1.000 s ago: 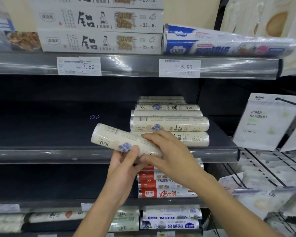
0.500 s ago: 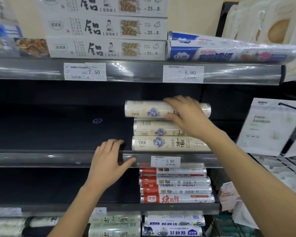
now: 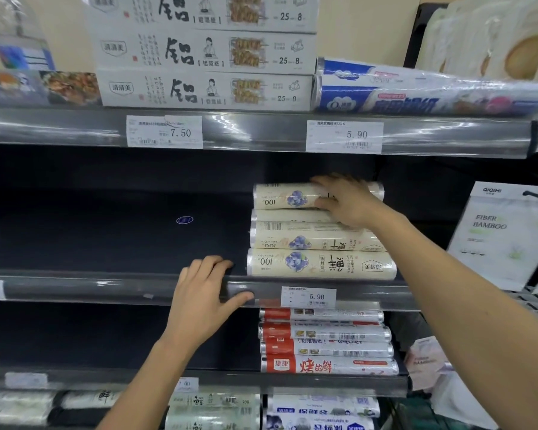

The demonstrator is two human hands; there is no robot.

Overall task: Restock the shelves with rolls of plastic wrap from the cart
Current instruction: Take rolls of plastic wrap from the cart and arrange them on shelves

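Four cream rolls show in the stack [image 3: 320, 263] under my right hand [image 3: 350, 201], and the top roll [image 3: 284, 197] is the one that worries me. My fingers are curled over it with the thumb tucked at its near face, so I've got hold of it. But it sits on round rolls with nothing bracing either end. If I let go before it settles into a groove, my guess is it rolls off the front toward me. It could also shove the roll under my palm out of line so the pile slumps.

Down and left of that hand, my left hand [image 3: 205, 293] lies spread on the shelf lip [image 3: 106, 288]. Its fingers are over the edge, the thumb stretched along the clear strip toward the price tag [image 3: 308, 297], holding nothing. It's beside the stack's end, not in front of it, so it probably wouldn't catch a runaway.

Stuff I can't make out:
- My right hand covers the roll's middle, so I can't tell whether it's resting down or a hair above.
- How deep the rows go behind is lost in shadow.
- The cart is out of view, so no clue how many rolls are left.
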